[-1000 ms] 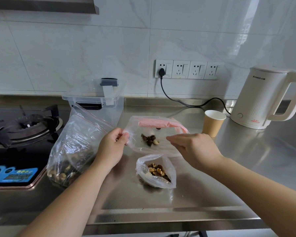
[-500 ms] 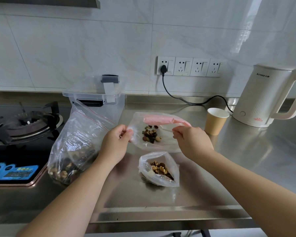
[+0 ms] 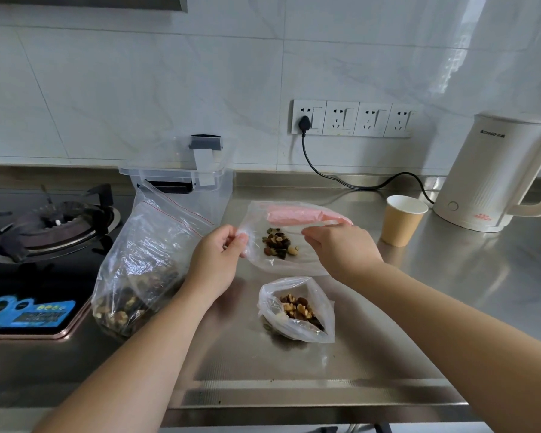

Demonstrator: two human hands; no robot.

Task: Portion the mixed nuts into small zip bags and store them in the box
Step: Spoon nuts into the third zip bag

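A small bag (image 3: 281, 245) holding a few nuts (image 3: 278, 242) is held up over the counter (image 3: 325, 370), just past the middle of the view. Its left edge is pinched by the left hand (image 3: 219, 257), and its right edge is pinched by the right hand (image 3: 341, 248); the mouth appears to be pulled taut between them, probably so the zip can be pressed closed, though the seal itself cannot be made out. A pink strip (image 3: 297, 214) shows through the plastic at the bag's 12 o'clock.

At 6 o'clock from it, a second bag (image 3: 297, 310) lies on the counter with nuts inside and its mouth gaping, so it seems not yet sealed. At 9 o'clock, the large supply bag (image 3: 144, 260) is slumped on the counter, touching or nearly touching the left wrist, with the remaining nuts gathered at its bottom.

The box (image 3: 181, 176) stands at 11 o'clock against the wall, with its lid on and latched, so it would have to be opened before anything is stored; the supply bag partly stands between it and the hands. A paper cup (image 3: 403, 220) sits at 3 o'clock near the right hand, with a kettle (image 3: 497, 173) beyond it. A gas hob (image 3: 44, 220) lies at far 9 o'clock.
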